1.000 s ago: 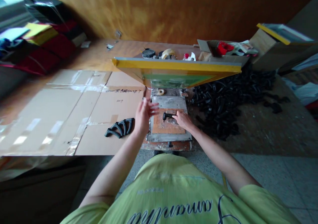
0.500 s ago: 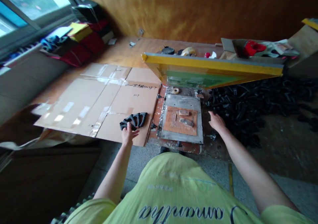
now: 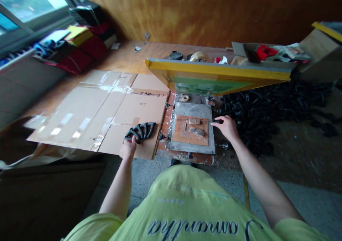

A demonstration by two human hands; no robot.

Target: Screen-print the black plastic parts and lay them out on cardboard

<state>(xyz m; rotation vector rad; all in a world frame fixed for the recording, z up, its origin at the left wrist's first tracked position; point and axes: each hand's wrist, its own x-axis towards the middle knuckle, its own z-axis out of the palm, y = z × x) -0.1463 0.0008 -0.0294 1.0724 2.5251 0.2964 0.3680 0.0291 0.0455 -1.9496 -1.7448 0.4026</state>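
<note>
On the brown cardboard (image 3: 144, 109) at left, a row of several black curved plastic handles (image 3: 144, 130) lies fanned side by side. My left hand (image 3: 127, 149) grips the near left end of the row, thumb on top; its other fingers are mostly hidden. At the right edge of a grey metal plate (image 3: 193, 109), my right hand (image 3: 227, 127) hovers with thumb and forefinger apart, a dark gap between them. Fixed on the plate is an orange-brown board (image 3: 181, 136) bearing small blocks (image 3: 197, 131).
Behind the plate, a yellow-edged screen frame (image 3: 213, 67) stands tilted up. A heap of black plastic handles (image 3: 256, 105) covers the bench at right. A tape roll (image 3: 185, 98) sits behind the plate. Farther back are an open carton (image 3: 242, 50) and red boxes (image 3: 76, 59).
My left hand has drawn slightly left and closed more around the handles' near end. My right hand has turned inward, its fingers now pointing left toward the plate. The view has shifted slightly.
</note>
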